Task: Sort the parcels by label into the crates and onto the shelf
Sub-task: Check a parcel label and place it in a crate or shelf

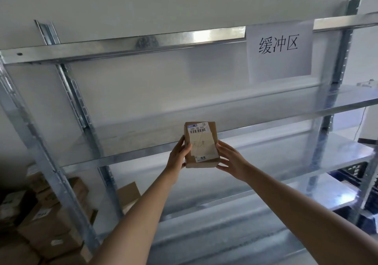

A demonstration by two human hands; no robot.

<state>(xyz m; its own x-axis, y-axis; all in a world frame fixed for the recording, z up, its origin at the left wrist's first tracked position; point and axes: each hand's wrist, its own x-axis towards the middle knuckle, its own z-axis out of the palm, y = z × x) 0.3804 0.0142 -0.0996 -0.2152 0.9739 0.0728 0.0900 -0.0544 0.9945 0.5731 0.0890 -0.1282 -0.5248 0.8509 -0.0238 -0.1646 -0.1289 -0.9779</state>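
Far to our left, a heap of brown cartons (51, 219) sits on the floor beside the galvanised steel shelf (143, 156), partly behind its slotted uprights. Moving inward, our left hand (178, 156) grips the left edge of the small cardboard parcel (201, 145), thumb curled over the front face and fingers wrapped behind it. We hold the parcel upright in the air in front of the shelf, at about the level of the middle tier's front lip, not resting on any board. Its shipping label (199, 130) faces us, with a barcode and printed digits near the top and faint handwriting lower down that we cannot read.

Our right hand (231, 162) supports the parcel's right side and lower corner, fingers mostly straight and spread against it rather than curled round.

The box looks light to us, since two loosely placed hands carry it at arm's length. It seems stiff, with taped, smooth faces that might slip under a weak pinch. We judge the two long side edges the best places to hold.

Up to the right, a white paper sign (279, 50) printed 缓冲区 hangs from the top rail. Further right, a dark crate (351, 174) shows behind the shelf's far upright.
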